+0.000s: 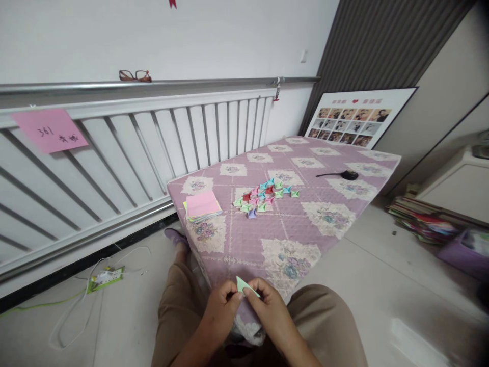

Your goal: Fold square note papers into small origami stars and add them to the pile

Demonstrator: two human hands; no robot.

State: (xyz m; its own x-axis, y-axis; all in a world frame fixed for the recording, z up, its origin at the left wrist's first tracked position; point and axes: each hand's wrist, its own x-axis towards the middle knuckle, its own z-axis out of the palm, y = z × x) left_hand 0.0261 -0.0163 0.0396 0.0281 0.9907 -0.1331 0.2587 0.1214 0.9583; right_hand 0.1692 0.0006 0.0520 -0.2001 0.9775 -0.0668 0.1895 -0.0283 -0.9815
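A pale green folded paper (242,284), triangular in shape, is pinched between both hands at the near corner of the table. My left hand (222,306) is closed on its left side, thumb and fingers pressed together. From the right, my right hand (267,305) grips the same paper, with the thumb lying across it. Parts of the paper are hidden behind the fingers. Farther in on the table lie several small folded paper pieces (262,194) in green, pink, blue, red and purple. To their left sits a stack of coloured square paper (202,205), pink on top.
A floral purple cloth covers the table (237,239). A black object with a thin handle (348,175) lies at its right side. The white radiator (214,132) runs along the left, with glasses (135,76) on the pipe above. A power strip (107,278) with cables is on the floor.
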